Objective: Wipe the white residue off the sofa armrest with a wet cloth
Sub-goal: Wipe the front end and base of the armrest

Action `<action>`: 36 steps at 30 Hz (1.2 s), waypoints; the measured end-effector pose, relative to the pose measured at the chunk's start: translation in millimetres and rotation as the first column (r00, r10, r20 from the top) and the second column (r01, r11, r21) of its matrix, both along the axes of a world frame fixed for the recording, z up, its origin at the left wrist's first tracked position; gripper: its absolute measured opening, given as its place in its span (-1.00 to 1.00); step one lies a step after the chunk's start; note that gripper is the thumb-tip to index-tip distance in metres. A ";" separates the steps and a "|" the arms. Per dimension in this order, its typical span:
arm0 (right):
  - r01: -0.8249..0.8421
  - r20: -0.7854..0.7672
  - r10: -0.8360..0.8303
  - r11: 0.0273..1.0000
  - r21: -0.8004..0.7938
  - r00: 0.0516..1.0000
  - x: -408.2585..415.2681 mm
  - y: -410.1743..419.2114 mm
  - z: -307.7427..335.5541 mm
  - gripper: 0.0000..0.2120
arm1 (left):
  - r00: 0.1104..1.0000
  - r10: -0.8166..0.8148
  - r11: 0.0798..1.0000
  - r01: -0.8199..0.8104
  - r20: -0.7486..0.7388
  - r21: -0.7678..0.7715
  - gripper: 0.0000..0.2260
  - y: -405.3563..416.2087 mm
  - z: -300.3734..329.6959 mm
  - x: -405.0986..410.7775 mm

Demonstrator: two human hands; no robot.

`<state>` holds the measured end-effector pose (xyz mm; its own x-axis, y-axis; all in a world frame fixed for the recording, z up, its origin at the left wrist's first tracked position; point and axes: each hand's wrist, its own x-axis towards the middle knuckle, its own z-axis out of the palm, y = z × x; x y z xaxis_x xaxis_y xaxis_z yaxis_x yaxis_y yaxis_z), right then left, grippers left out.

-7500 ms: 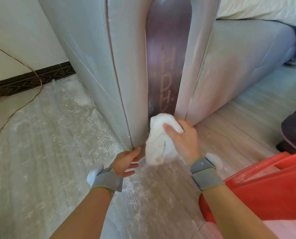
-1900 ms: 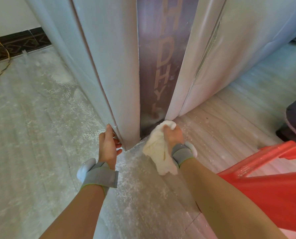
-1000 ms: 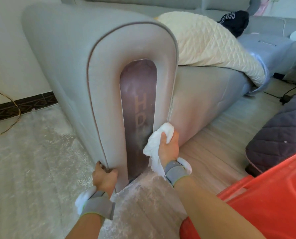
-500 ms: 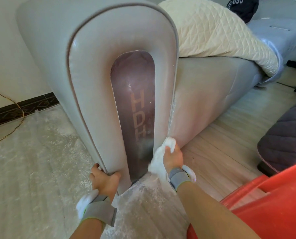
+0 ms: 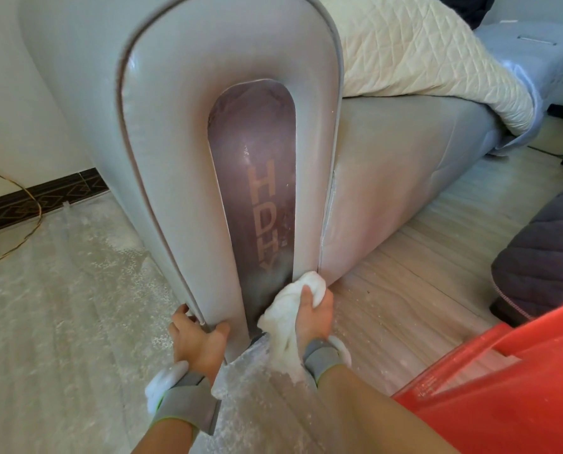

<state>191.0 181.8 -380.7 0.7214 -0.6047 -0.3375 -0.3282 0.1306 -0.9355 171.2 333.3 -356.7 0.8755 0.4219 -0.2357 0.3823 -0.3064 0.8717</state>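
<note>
At armrest (image 5: pixel 181 165) base: right hand (image 5: pixel 312 317) clutches cloth (image 5: pixel 285 317), hanging lengthwise floorward; left hand (image 5: pixel 199 342) grips edge.

right hand (image 5: pixel 312 314) and cloth (image 5: pixel 290 309) lower on armrest (image 5: pixel 181 158) than half a second ago, nearer floor

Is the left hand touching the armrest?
Touching. The head view shows the left hand gripping the armrest's bottom edge, thumb on its front face.
</note>
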 end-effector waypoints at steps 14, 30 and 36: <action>-0.019 -0.278 0.070 0.983 0.181 0.958 33.6 -16.5 -63.6 -0.65 | 0.995 -0.051 0.989 0.063 0.088 -0.137 -0.35 11.1 -14.9 8.8; -0.156 -0.023 0.167 0.856 -0.493 0.986 -1.8 -14.1 57.1 -0.63 | 0.999 -0.047 0.998 0.046 -0.021 -0.035 -0.18 9.2 0.1 7.5; -0.088 0.218 0.262 0.804 -0.588 0.940 -6.2 -14.1 127.9 -0.71 | 0.982 -0.135 0.988 0.143 -0.131 0.052 -0.27 15.8 15.6 6.2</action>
